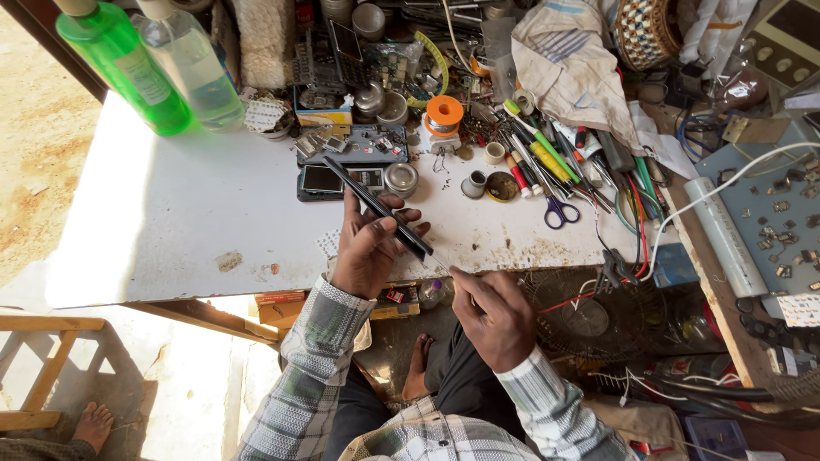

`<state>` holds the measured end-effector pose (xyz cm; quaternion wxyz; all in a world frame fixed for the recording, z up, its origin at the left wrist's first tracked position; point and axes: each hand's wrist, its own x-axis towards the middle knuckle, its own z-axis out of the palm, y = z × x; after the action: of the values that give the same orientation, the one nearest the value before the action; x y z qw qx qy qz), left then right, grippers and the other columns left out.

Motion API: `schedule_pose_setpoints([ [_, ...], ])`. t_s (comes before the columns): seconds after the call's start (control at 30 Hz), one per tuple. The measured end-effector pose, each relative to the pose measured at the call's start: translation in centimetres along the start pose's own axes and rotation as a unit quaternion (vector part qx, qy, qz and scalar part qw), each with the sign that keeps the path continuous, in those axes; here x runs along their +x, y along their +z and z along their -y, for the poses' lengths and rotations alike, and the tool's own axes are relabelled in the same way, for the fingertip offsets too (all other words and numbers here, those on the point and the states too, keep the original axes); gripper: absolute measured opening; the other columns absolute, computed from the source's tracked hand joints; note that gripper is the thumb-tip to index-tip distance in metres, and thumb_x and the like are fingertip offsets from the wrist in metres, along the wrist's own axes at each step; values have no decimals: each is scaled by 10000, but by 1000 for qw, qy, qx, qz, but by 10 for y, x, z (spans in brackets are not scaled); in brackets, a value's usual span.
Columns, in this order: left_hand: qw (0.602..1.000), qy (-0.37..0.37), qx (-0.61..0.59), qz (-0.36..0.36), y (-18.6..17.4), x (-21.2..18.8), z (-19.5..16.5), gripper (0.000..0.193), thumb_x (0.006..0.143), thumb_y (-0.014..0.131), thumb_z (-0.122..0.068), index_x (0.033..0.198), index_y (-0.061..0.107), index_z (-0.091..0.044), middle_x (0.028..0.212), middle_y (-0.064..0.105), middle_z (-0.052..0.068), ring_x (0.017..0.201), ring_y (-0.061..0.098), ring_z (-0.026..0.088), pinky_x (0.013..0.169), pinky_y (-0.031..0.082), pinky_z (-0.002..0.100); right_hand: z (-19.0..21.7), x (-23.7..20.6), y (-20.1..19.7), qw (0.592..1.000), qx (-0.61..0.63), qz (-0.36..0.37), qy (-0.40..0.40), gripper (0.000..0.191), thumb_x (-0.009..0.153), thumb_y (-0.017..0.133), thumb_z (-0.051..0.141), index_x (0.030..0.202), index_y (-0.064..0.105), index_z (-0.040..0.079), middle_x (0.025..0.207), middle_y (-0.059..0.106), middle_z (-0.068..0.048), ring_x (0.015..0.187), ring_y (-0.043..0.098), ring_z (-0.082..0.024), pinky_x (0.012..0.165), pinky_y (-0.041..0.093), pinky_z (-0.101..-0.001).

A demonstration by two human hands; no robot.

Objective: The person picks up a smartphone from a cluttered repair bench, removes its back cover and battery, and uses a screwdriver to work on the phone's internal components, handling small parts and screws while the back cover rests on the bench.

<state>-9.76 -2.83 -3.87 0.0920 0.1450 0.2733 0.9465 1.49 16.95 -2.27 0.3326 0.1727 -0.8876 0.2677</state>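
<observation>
- Two clear plastic bottles stand at the far left corner of the white worktop (171, 222): the bright green bottle (124, 64) holds green liquid nearly to its neck, and the colourless bottle (192, 68) beside it, touching or almost so, holds a clear liquid.
- Several small round metal tins sit near the middle of the bench; I see one shiny silver tin (401, 179) just beyond my left hand, its contents hidden.
- A small grey cup (474, 183) and a flat round yellow-rimmed tin (502, 186) with dark paste stand side by side, right of that.
- An orange spool of wire (444, 113) sits behind them.
- A heap of pens, screwdrivers and blue-handled scissors (559, 209) lies loose to the right.
- My left hand (367, 248) is closed around a long black slender rod-shaped tool (376, 207); fingers wrap the lower shaft, thumb across it. The tool slants from upper left to lower right above the worktop's near edge.
- My right hand (495, 320) is below the bench edge, fingers pinched narrowly at the tool's thin pale tip (442, 260); I cannot tell whether they actually touch it.
- A dark flat phone-like device (325, 179) lies on the worktop under the tool's far end.
</observation>
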Motion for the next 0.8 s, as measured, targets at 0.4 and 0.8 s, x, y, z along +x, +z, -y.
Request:
schedule_pose_setpoints([
  [0.4, 956, 46, 288, 2, 12, -10, -1, 1224, 818, 740, -92, 1625, -180, -116, 1255, 513, 163, 1140, 635, 288, 990, 564, 430, 20, 24, -49, 889, 422, 24, 177, 342, 993, 615, 32, 1329, 612, -33, 1017, 670, -61, 873, 652, -107, 792, 569, -245],
  [0.8, 921, 64, 385, 5, 30, -9, -2, 1228, 805, 705, -45, 1601, -229, -82, 1314, 504, 191, 1103, 641, 245, 937, 588, 365, 43, 78, -31, 933, 343, -66, 90, 241, 1004, 687, 54, 1235, 704, -13, 1124, 681, -76, 979, 717, -127, 872, 625, -260],
])
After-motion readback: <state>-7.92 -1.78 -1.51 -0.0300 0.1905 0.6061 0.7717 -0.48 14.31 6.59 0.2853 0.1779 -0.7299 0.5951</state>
